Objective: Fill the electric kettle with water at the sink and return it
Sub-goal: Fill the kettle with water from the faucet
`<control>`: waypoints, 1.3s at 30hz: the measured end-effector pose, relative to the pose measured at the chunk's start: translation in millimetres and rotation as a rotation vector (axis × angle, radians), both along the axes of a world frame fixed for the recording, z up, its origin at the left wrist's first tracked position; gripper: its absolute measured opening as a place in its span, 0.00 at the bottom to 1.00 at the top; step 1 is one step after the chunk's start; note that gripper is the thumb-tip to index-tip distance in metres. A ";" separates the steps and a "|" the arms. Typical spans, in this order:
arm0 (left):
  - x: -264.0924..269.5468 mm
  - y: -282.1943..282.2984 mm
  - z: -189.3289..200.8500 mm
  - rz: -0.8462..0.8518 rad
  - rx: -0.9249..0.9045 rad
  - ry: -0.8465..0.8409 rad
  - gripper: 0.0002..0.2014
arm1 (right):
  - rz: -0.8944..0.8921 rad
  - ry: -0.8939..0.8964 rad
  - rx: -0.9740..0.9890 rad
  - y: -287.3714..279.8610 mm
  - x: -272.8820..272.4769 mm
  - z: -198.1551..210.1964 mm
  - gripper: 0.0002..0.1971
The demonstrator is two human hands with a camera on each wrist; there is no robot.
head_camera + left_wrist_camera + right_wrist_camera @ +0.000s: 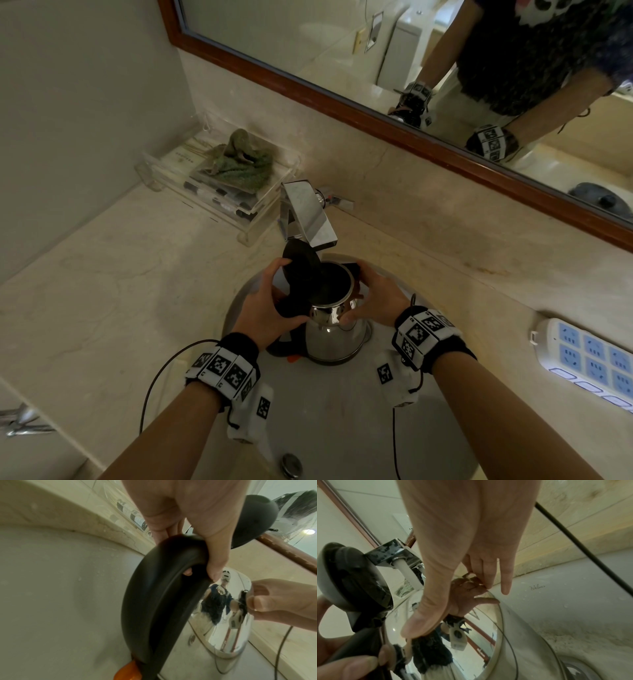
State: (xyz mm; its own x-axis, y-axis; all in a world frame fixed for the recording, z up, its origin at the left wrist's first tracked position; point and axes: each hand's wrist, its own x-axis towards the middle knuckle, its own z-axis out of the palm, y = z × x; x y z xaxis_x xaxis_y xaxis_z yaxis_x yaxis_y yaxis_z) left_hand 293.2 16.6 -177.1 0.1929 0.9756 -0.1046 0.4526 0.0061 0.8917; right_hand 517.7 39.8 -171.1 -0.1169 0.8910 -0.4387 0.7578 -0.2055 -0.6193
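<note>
Middle of frame: the open kettle [334,329] sits under the tap [308,212]. The left hand [263,305] wraps its handle [163,595]. The right hand [373,298] clasps its side. Carrying it back is left.

1. The sink [573,608] wall, right of the kettle [476,639], carries a small cursive brand mark [537,586], perhaps starting "Wal", otherwise unreadable.
2. The wristbands [222,368], in front of the kettle, bear black-and-white square code markers [418,333], no letters.
3. A card [181,156] in the clear tray [239,219], behind-left of the kettle, has print too small to read.
</note>
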 end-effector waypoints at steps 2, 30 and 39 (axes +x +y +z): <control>0.1 -0.1 0.0 0.002 0.000 0.000 0.50 | 0.006 -0.010 -0.001 -0.1 0.1 0.1 0.59; 1.2 -0.6 0.9 -0.011 0.001 0.013 0.48 | 0.017 -0.037 0.005 -0.4 -0.6 2.2 0.58; 0.5 -0.6 1.1 -0.007 -0.003 0.000 0.48 | 0.011 -0.040 -0.007 0.8 0.2 -0.3 0.59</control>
